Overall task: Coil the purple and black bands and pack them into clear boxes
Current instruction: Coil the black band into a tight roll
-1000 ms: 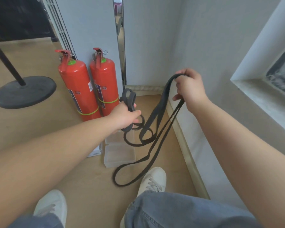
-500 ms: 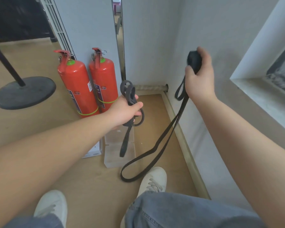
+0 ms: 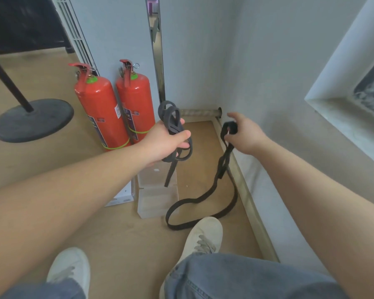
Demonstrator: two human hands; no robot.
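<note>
In the head view, the left hand is closed around a bundle of finished coils of the black band, while the right hand pinches a small fold of it near the wall, index finger lifted. The slack hangs between them and trails in a long loop on the floor beside the clear box. The band looks light, flat and limp, so it likely springs loose unless each new coil is pinched flat against the bundle.

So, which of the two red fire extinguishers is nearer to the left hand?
The right-hand extinguisher, beside the metal strip; the left hand overlaps its base, while the other extinguisher stands farther left.
</note>
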